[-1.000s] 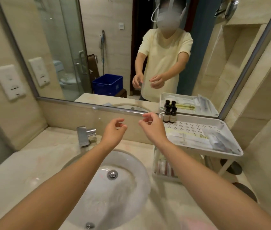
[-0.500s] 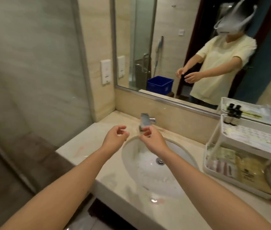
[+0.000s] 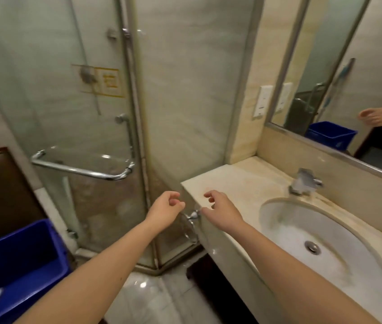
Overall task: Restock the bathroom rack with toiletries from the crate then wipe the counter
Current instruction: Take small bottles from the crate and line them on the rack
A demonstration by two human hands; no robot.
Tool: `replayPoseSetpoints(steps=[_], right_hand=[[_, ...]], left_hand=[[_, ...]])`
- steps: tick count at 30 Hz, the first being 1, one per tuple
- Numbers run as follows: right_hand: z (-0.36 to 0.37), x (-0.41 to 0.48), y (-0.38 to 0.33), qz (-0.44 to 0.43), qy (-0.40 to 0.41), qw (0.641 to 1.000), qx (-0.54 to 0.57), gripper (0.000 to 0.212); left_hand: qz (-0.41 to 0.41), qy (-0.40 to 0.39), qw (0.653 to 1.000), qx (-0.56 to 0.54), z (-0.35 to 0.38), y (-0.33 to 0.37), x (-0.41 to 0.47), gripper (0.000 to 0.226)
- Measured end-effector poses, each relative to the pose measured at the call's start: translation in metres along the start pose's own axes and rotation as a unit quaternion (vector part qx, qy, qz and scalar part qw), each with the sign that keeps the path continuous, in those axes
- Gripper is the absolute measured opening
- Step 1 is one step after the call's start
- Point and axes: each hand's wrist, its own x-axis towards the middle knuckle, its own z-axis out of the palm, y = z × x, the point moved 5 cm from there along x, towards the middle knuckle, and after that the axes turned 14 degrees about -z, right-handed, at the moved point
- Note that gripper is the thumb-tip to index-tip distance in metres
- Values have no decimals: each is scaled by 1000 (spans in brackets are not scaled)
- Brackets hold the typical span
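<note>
The frosted glass shower enclosure (image 3: 185,90) filled the view behind everything. At right lay the pale, mottled stone counter (image 3: 232,181) with its smooth white oval basin (image 3: 290,230). The blue, boxy plastic crate (image 3: 9,277) sat low at left, well apart from the counter. The left grip (image 3: 164,211) and right grip (image 3: 222,211) hovered near the counter's corner, loosely curled and holding nothing.

The beige marble counter (image 3: 239,183) ran from the centre toward 4 o'clock. A white oval sink basin (image 3: 325,242) was set into it, and a chrome faucet (image 3: 304,181) stood on it at the basin's 12 o'clock. The glossy floor (image 3: 143,295) lay at 6 o'clock.
</note>
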Motion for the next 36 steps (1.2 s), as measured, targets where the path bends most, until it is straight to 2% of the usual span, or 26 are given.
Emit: replayPoseSetpoints(steps=[9,19,30,36], right_hand=[[104,28,-103,-111,-112,987,-3,47],[211,59,-206,-247,-238,939,5,48],[305,94,-275,-346,-354,867,55,49],[349,104,-288,-374,-406,831,64,48]], left_hand=[[-96,119,988,-6,-130,-92,-35,39],[-198,213,955,-49,-229,-180,-66,44],[-287,338,889,-115,-280,-244,-76,41],[-324,370,856,-156,-285,-268,-84,42]])
